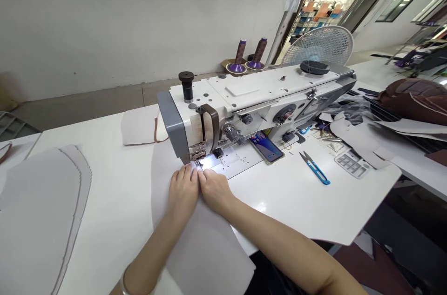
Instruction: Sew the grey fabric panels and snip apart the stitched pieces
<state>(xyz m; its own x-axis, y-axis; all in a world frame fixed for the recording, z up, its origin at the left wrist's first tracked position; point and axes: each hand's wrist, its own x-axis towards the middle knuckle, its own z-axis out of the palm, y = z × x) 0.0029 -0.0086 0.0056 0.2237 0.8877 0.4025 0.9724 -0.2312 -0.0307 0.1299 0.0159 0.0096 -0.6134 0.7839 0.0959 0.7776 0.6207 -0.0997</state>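
Observation:
A pale grey panel of sheet material (209,244) lies on the white table under the head of a sewing machine (223,109), and its near end hangs toward me. Its face looks smooth; I cannot tell whether it is leather or fabric. My left hand (183,191) is closed on the panel just in front of the lit needle area (199,164), fingers together and pointing at the presser foot. Beside it, my right hand (215,190) grips the panel with bent fingers, its thumb side against the left hand. The fingertips and the edge between them are partly hidden.
Stacked grey panels (42,211) lie at left, and a smaller panel (139,126) sits behind. Right of the needle are a phone (268,147) and blue thread snips (316,169). Two thread cones (239,57), a fan (319,46) and brown material (415,99) stand farther back.

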